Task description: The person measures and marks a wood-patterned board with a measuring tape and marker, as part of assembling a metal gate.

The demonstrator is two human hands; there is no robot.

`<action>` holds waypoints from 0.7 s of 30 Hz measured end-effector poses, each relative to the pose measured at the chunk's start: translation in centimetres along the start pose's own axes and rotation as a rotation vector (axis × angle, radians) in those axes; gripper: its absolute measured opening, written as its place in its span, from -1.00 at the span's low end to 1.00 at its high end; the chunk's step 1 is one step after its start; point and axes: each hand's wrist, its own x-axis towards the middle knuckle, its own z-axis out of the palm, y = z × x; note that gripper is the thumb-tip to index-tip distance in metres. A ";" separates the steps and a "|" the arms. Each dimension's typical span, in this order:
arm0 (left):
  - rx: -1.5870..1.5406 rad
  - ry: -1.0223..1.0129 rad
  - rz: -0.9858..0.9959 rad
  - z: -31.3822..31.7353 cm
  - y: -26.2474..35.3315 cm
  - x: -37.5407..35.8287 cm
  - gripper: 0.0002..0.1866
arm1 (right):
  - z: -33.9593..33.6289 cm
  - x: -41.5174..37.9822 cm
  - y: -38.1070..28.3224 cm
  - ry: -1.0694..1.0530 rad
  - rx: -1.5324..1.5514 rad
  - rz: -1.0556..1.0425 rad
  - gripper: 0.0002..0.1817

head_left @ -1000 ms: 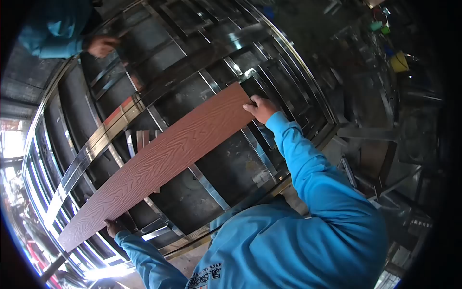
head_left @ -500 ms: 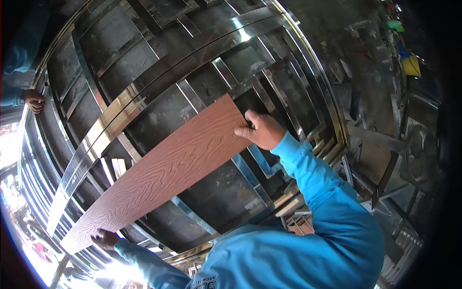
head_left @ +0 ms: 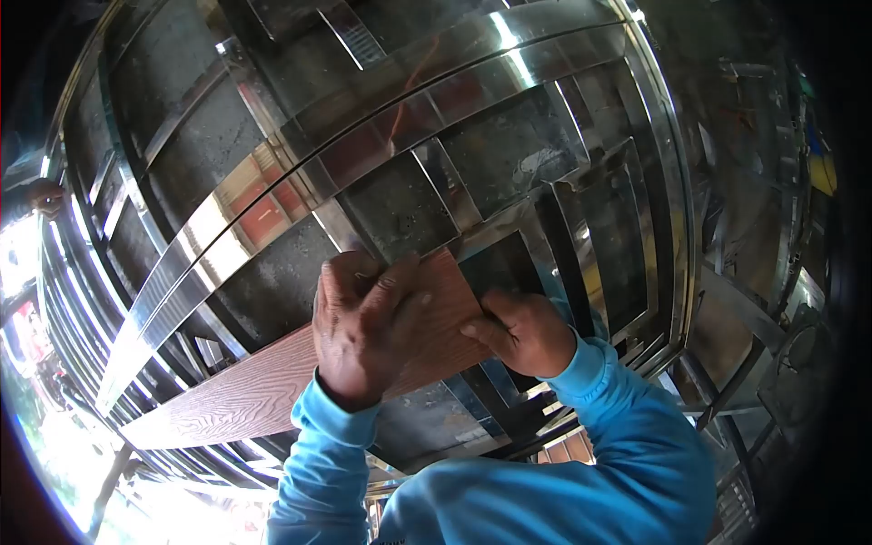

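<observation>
Wood-grained board (head_left: 222,396) over a metal frame (head_left: 563,53) — long axis slanting from lower left to upper right.
The right hand (head_left: 522,331) pinches the board's right end between thumb and fingers; the left hand (head_left: 357,329) bends across the upper face nearby — whether its fingers grip cannot be told. Shiny bars cross a dark surface (head_left: 400,204); another person's hand (head_left: 44,197) shows at far left.

Plank (head_left: 227,386) over the frame (head_left: 436,113), left grip (head_left: 359,322) over its right half, right grip (head_left: 529,338) at its right end.
</observation>
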 end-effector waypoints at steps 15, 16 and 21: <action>-0.138 -0.035 -0.130 -0.3 0.4 1.4 -0.61 | 0.3 0.1 0.2 0.003 0.007 -0.017 -0.59; -0.132 -0.042 -0.132 -0.4 0.5 1.5 -0.61 | 0.2 0.2 0.1 0.009 0.004 -0.027 -0.58; -0.155 -0.050 -0.109 -0.6 0.4 1.8 -0.67 | -0.6 0.0 -0.2 0.011 -0.024 0.023 -0.63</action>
